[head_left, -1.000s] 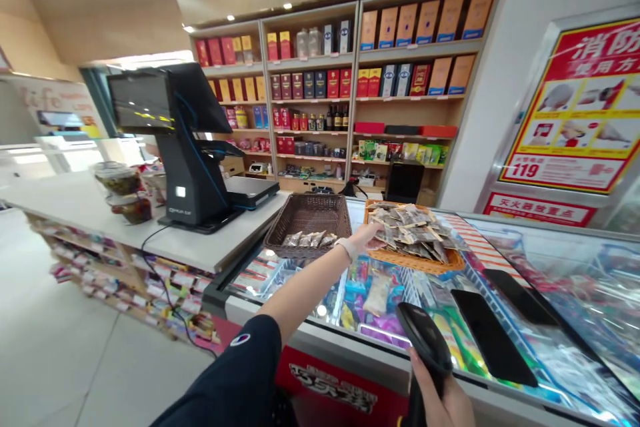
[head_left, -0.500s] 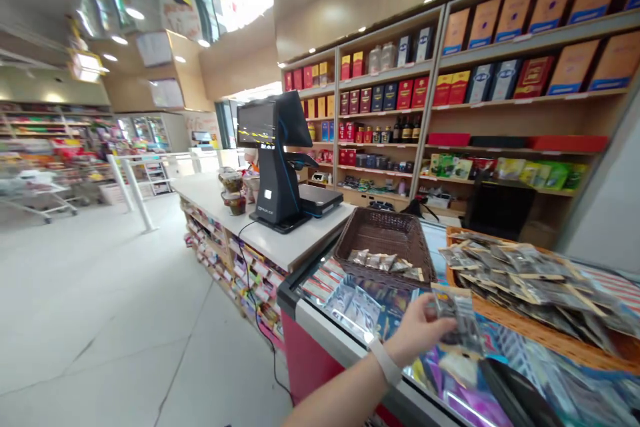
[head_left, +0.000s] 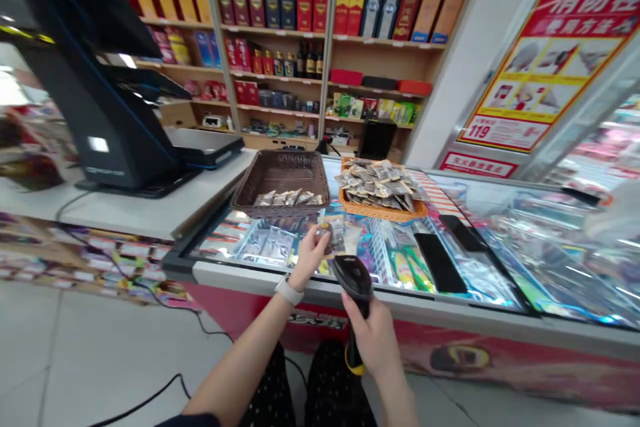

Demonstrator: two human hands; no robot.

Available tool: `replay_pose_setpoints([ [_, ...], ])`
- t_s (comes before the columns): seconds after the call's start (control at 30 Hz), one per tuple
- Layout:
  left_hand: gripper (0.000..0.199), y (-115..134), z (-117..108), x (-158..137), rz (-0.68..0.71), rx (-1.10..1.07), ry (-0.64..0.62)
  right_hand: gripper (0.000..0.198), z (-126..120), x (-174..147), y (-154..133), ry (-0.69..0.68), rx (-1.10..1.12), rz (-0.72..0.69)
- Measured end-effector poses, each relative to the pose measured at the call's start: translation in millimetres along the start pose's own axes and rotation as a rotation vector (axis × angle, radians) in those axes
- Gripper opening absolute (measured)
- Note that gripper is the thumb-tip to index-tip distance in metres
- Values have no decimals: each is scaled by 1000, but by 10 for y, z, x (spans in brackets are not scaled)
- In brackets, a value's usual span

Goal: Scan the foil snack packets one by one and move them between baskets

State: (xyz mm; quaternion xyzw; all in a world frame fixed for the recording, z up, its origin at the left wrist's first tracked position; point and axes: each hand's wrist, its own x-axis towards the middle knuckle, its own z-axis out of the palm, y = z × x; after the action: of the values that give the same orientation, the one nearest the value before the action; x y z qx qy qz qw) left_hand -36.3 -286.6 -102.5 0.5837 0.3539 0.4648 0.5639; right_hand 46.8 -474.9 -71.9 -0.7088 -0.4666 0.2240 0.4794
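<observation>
Between the thumb and fingers of my left hand (head_left: 311, 255) is a small clear packet (head_left: 336, 235) with dark contents, held above the glass freezer top. My right hand (head_left: 376, 333) is wrapped round the grip of a black barcode scanner (head_left: 352, 275) with a yellow base end. The scanner's head sits just below and right of the packet. Behind the packet, a dark brown wicker basket (head_left: 243, 195) has a row of similar packets (head_left: 289, 198) along its near side. To its right, an orange wicker basket (head_left: 385, 212) is heaped with more packets (head_left: 377, 181).
Two black phones lie on the glass, one nearer (head_left: 440, 263) and one behind it (head_left: 461, 232). A checkout terminal (head_left: 125, 113) and a flat scale (head_left: 207, 147) stand on the left counter (head_left: 165, 213). A black cable (head_left: 150, 297) hangs down to the floor. Shelves of boxes fill the back.
The view has swung right and down. My right hand and the scanner now show clearly beside the packet. My left hand still holds the packet.
</observation>
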Motion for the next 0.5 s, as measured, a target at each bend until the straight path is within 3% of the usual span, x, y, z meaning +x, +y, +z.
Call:
replay_pose_setpoints([
  [0.1, 42, -44, -20, 27, 73, 6, -4, 49, 16, 2, -50, -6, -61, 7],
  [0.33, 43, -58, -38, 25, 72, 85, 14, 45, 25, -7, -48, -36, -223, 21],
  [0.5, 42, -58, -28, 26, 106, 22, 22, 47, 35, -25, -46, 15, -229, 17],
])
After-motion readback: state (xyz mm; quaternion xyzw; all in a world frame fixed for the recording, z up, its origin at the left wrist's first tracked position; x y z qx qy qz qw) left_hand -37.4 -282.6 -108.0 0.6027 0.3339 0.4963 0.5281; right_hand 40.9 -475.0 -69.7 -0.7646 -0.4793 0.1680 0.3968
